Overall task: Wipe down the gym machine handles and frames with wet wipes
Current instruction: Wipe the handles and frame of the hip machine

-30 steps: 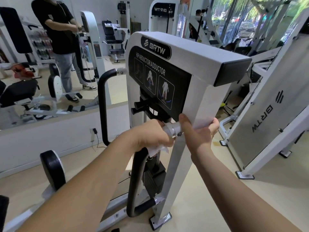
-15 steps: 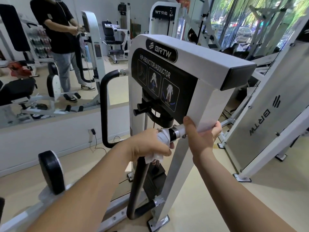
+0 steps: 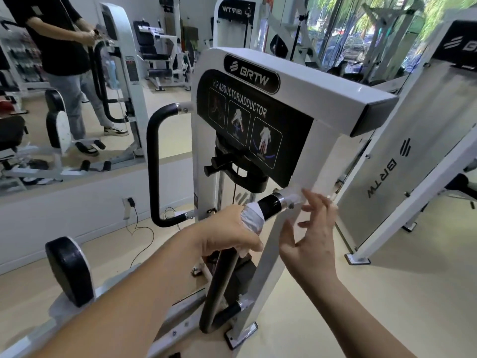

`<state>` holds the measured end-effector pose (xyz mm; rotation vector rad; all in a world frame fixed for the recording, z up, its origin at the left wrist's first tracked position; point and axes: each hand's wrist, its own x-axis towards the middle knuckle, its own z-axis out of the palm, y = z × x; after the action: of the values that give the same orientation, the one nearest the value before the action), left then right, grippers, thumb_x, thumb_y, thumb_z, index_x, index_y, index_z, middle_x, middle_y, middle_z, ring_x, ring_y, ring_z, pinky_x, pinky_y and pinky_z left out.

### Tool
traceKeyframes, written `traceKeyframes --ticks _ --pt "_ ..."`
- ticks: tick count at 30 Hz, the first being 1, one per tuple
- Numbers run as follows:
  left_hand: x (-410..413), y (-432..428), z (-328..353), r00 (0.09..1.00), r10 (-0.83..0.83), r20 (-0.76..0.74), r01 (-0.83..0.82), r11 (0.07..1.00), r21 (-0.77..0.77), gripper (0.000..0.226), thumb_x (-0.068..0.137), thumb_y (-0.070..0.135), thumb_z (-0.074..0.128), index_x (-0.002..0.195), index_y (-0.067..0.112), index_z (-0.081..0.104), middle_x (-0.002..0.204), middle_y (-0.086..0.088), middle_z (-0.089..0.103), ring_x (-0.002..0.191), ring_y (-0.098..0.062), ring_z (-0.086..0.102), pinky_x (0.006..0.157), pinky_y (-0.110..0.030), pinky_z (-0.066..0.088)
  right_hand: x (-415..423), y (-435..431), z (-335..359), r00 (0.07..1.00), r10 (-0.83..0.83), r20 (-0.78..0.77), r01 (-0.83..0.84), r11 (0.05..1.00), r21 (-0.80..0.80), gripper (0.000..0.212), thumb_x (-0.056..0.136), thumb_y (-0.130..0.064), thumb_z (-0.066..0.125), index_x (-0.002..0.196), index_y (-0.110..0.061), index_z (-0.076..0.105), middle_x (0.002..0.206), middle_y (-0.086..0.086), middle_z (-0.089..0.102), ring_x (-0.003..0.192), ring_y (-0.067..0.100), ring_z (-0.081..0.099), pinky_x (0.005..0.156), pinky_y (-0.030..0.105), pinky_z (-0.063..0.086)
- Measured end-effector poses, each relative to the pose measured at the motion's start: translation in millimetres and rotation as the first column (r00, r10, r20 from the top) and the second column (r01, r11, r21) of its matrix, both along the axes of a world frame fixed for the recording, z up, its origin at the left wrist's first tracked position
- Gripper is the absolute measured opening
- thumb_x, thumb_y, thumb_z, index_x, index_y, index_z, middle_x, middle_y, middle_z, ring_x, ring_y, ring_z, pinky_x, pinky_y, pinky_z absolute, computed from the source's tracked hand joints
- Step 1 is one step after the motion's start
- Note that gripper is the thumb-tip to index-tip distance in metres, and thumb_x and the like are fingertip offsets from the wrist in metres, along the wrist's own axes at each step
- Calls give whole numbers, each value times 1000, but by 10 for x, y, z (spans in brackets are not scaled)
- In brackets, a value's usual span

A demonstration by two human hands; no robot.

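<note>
The left hand (image 3: 227,236) grips a wet wipe (image 3: 251,218) around the black handle (image 3: 269,204). The right hand (image 3: 309,228), which braced the white frame (image 3: 309,171) a moment ago, has let go, fingers spread, probably freeing the wipe to slide. The handle's upper stub runs up-right into the frame.

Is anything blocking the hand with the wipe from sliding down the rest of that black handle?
Nothing visible does. The left hand grips the wet wipe round the top of the near black handle, and the bar below runs bare down to its lower end. The right hand hangs open beside it, touching nothing.
</note>
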<state>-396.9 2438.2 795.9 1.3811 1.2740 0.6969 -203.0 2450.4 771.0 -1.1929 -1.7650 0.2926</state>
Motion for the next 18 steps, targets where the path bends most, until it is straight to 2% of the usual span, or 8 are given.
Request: traceKeyframes --ticks 2,5,7,10,12,14,16,18 --pt "-46 26 -16 996 -71 62 72 997 -2 20 73 1 75 85 8 60 74 -12 55 69 -23 54 67 -35 49 11 72 27 985 46 168 -47 999 3 69 88 -18 71 149 -27 41 150 -10 37 98 19 65 69 43 61" --pt "135 -64 -167 970 243 0 -241 961 138 17 75 11 71 77 10 54 66 -1 53 61 -20 51 60 -27 45 23 249 96 939 98 329 -108 994 12 70 91 -22 69 154 -29 40 161 -17 35 101 15 70 73 39 62" --pt "317 -211 -283 845 528 -85 -485 823 297 16 83 19 71 96 19 61 77 10 57 74 -18 59 64 -24 47 4 344 118 910 90 405 -108 994 22 63 91 -23 69 149 -29 46 158 -15 40 96 17 72 75 37 61" --pt "458 -335 -413 718 678 -156 -556 693 459 51 94 29 71 140 19 52 112 4 64 104 -22 62 83 -31 52 -76 381 51 935 41 352 -74 994 82 48 86 -12 71 131 -25 57 143 -11 52 91 19 69 63 32 56" --pt "467 -345 -461 685 694 -224 -533 686 495 60 94 32 70 147 18 46 123 -4 65 112 -27 63 88 -37 53 -133 370 -10 967 31 252 -65 989 130 48 82 -4 73 124 -22 62 139 -10 56 103 11 63 62 27 54" --pt "424 -328 -419 706 652 -275 -498 734 462 53 91 27 68 140 22 49 115 -2 67 104 -27 65 83 -36 55 -152 376 -35 979 45 199 -72 989 131 50 80 0 75 124 -21 65 139 -10 58 112 6 59 68 23 51" --pt "276 -213 -292 838 477 -266 -406 870 281 29 82 19 67 110 24 62 89 2 67 82 -20 67 71 -32 54 -131 391 -37 979 66 191 -90 989 118 52 81 1 75 127 -21 65 140 -9 58 115 6 57 73 22 50" --pt "86 -90 -32 959 175 -224 -170 985 41 13 74 15 72 80 18 60 72 -4 61 67 -19 63 65 -33 52 -116 412 -30 978 76 192 -96 991 97 56 81 2 73 132 -20 63 144 -8 56 116 7 54 75 25 50"
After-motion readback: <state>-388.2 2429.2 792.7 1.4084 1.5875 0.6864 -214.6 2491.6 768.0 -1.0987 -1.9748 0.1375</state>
